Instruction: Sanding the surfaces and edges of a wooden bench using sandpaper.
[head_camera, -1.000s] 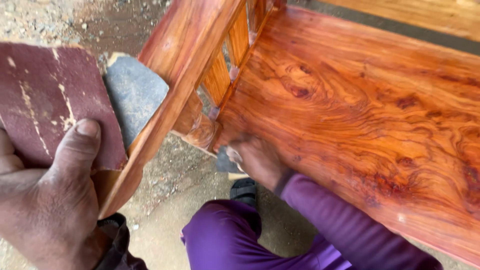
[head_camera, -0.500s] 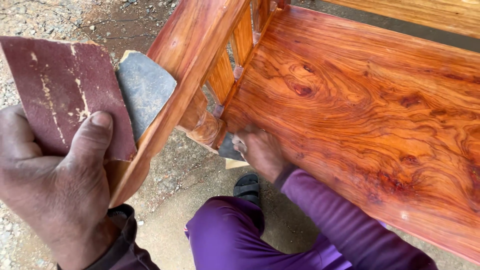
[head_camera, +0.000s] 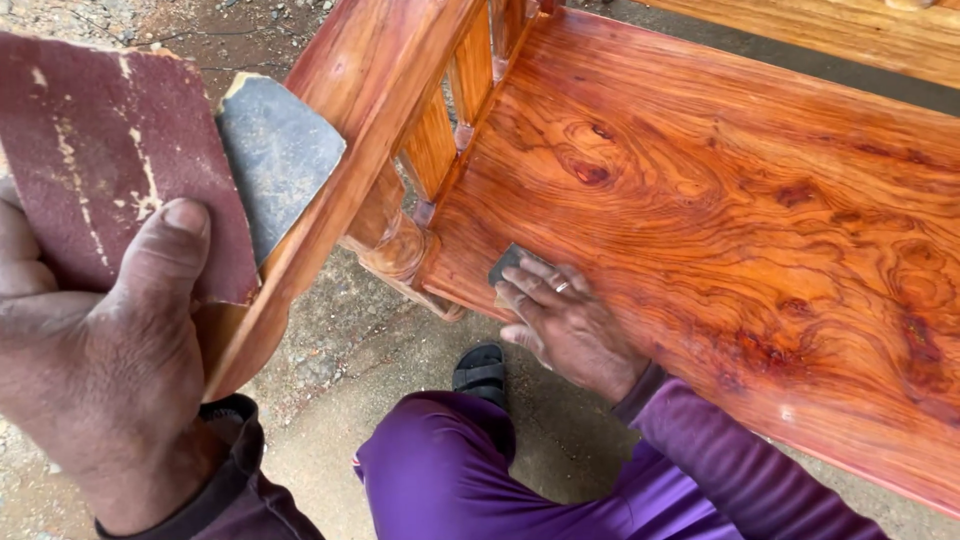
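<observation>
Sanding a wooden bench

Left hand (head_camera: 110, 350) clamps sandpaper (head_camera: 110, 160) against armrest (head_camera: 340, 130); right hand (head_camera: 570, 325) presses a small sanding pad (head_camera: 507, 264), fingers together, onto the seat (head_camera: 720, 200).

I'm gripping a worn maroon sandpaper sheet (head_camera: 110, 165) in my left hand (head_camera: 105, 370), thumb pressing flat on its face. The sheet is folding over the bench's armrest rail (head_camera: 340, 150), grey backing showing at the turned corner. My right hand (head_camera: 570, 325) is lying on the seat plank (head_camera: 740, 200) near its front corner, fingers (head_camera: 540, 290) pressing a small dark sandpaper scrap (head_camera: 508, 264) against the glossy red wood. Purple sleeve and trouser knee (head_camera: 450, 480) are sitting below the seat edge, black sandal (head_camera: 482, 370) on gravelly ground (head_camera: 340, 350).
</observation>
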